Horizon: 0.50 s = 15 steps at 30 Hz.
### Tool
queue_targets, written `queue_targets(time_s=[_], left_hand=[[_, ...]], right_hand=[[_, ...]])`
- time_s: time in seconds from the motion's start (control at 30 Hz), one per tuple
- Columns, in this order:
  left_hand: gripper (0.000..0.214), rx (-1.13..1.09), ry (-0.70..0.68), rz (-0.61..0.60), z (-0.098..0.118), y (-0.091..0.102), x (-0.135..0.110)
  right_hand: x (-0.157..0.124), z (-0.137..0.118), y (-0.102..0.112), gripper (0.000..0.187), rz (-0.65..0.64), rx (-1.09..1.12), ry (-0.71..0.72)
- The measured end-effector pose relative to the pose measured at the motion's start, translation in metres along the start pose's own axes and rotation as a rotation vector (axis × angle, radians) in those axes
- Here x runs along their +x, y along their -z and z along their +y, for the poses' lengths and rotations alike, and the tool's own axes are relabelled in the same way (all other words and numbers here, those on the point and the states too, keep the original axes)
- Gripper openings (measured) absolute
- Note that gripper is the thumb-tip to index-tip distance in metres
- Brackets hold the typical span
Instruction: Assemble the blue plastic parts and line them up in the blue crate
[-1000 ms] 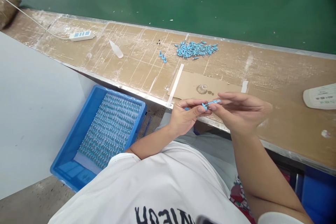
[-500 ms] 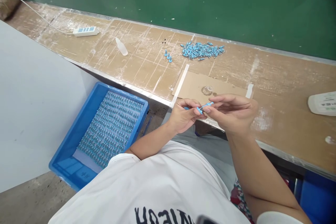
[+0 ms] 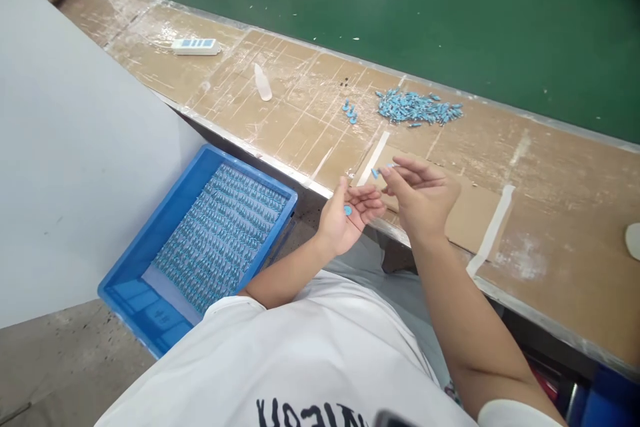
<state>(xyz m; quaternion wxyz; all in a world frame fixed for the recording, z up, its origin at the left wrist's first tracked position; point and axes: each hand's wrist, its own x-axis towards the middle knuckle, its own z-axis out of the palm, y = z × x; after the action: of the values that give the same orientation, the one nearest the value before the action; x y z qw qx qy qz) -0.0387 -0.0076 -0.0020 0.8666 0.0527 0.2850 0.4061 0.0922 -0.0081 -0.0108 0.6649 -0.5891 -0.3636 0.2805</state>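
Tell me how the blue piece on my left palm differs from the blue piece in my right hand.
The left piece lies on the open left hand; the right piece is pinched by the right hand. The left piece shows a round face; the right piece's blue end looks narrow, seen nearly edge-on. Both are light blue.

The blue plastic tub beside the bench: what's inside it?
Inside the blue plastic tub, many small blue pieces sit in rows on a pale flat sheet. Whatever lies beneath the sheet is covered, and the person's white cloth shirt hides part of the tub's near edge.
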Motion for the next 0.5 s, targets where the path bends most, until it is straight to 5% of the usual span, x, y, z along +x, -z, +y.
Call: queue_targets(time_s=[0.23, 0.5], left_hand=[[0.046, -0.177, -0.013, 0.055, 0.033, 0.003, 0.001], [0.036, -0.191, 0.062, 0.071, 0.037, 0.011, 0.003]], right_hand=[[0.071, 0.049, -0.054, 0.035, -0.017, -0.905, 0.273], [0.112, 0.077, -0.076, 0.037, -0.078, -1.102, 0.215]])
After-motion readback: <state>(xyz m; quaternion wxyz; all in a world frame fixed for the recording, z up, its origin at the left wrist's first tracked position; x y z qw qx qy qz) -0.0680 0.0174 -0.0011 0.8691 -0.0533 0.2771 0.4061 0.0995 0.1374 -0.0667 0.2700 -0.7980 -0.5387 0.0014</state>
